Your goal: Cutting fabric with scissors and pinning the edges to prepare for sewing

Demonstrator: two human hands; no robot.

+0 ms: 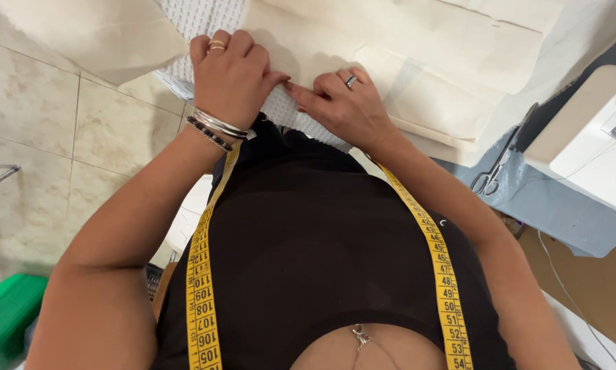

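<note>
My left hand (231, 74), with rings and several bracelets at the wrist, pinches the near edge of a cream fabric (404, 48) together with a white dotted fabric (205, 17) under it. My right hand (345, 103), wearing a ring, presses and pinches the same edge just to the right, fingertips touching the left thumb. A yellow measuring tape (201, 288) hangs around my neck and down both sides of my black top.
Scissors (500, 161) lie on a blue-grey cloth (561, 205) at the right. A white sewing machine (589, 137) stands at the far right. Tiled floor (61, 137) lies to the left, with a green box (6, 315) at the lower left.
</note>
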